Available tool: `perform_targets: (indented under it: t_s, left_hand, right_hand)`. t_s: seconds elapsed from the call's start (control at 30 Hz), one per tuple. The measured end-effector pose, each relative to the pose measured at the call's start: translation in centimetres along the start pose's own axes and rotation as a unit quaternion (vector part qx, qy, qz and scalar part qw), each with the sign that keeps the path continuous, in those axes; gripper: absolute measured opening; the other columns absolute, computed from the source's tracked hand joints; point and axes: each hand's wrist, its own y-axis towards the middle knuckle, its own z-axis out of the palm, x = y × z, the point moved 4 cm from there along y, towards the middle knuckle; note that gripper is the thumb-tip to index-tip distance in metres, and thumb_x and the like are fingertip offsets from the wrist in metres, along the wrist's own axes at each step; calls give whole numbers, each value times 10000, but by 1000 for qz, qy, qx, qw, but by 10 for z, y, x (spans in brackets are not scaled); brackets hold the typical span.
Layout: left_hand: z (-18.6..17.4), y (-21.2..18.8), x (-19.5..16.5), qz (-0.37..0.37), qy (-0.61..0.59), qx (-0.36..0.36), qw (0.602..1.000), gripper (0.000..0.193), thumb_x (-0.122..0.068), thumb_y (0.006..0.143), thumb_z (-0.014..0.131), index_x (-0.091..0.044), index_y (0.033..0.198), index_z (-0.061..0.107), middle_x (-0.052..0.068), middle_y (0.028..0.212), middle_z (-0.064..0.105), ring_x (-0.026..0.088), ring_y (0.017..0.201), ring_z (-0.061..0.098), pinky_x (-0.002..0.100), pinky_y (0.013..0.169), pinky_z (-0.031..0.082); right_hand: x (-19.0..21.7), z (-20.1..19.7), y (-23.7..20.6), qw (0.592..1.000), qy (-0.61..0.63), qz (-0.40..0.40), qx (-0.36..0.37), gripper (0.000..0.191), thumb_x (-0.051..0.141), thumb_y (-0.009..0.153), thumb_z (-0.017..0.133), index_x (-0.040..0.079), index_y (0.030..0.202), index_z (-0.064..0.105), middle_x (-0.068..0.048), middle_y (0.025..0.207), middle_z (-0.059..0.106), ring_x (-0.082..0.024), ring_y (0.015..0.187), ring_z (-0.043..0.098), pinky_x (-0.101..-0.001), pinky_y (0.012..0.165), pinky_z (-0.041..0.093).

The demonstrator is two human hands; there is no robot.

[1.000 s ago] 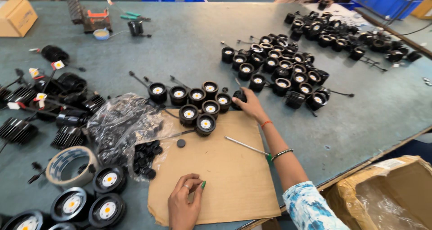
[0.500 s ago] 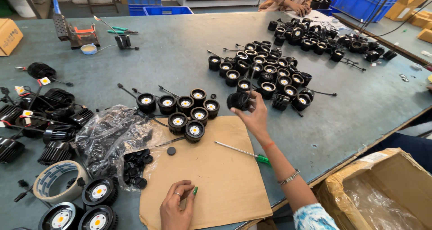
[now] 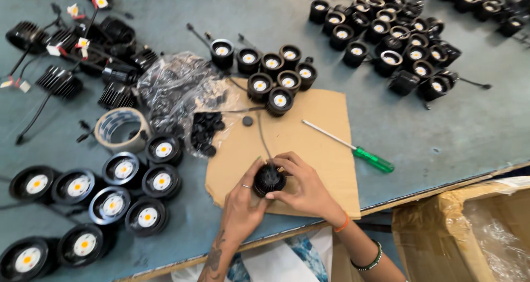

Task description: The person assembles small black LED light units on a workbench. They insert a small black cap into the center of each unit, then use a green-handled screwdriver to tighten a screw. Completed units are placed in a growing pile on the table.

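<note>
While both hands pinch one black lamp over the cardboard | left hand, right hand | eight lamps lined up beyond it | big pile waits

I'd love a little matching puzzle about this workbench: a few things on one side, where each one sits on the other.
Things:
1. screwdriver
2. tape roll
3. finned black lamp part
4. clear plastic bag

Places:
A. held in both hands
B. left of the cardboard sheet, partly lying on it
C. across the cardboard's right edge
D. beside the lamps with yellow centres

Pairs: 1-C, 2-D, 3-A, 4-B
</note>
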Motion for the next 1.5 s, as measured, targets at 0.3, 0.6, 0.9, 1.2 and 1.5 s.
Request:
perform_targets:
  t_s: [0.3,0.6,0.9,1.2,1.5]
  left_hand:
    - [-11,-12,-6,-7,18,-43,999,863,-121,650,899,-97,1415,500,187,1345,595,370,1217,633,420,998,523]
    - [-3,2,-2,-94,-63,-27,993,997,-103,703,827,-121,1557,314,126,1323,639,308,1256,647,385,1063,514]
    - [-16,0,-15,-45,69,-64,995,1067,-163,588,933,-89,1489,367,212,1374,510,377,1257,544,445,1004,495]
    - [-14,12,0,12,-18,-25,999,899,-79,769,836,-78,1539,373,137,1395,611,348,1291,635,442,1078,511]
    - [4,13,-8,-39,39,-77,996,881,-94,667,894,-110,1425,445,184,1299,586,377,1165,647,421,956,551]
  right_hand:
    - [-26,10,-1,973,208,98,24,332,86,979,637,-25,1291,650,-108,1187,655,-191,1101,674,-312,957,556]
    - [-39,15,-28,962,234,133,-40,290,111,1019,589,-39,1253,670,-83,1178,676,-163,1114,658,-307,970,516]
    - [-42,11,-63,904,349,212,-129,436,149,991,586,-55,1376,570,-105,1220,670,-172,1002,676,-318,873,554]
    - [-20,0,-32,945,252,45,-205,369,-14,987,642,-20,1351,579,-129,1261,586,-162,1041,681,-331,862,620]
    - [5,-8,-7,996,-1,-87,-35,391,-129,823,660,73,1140,767,-140,1181,652,-219,967,761,-301,788,598]
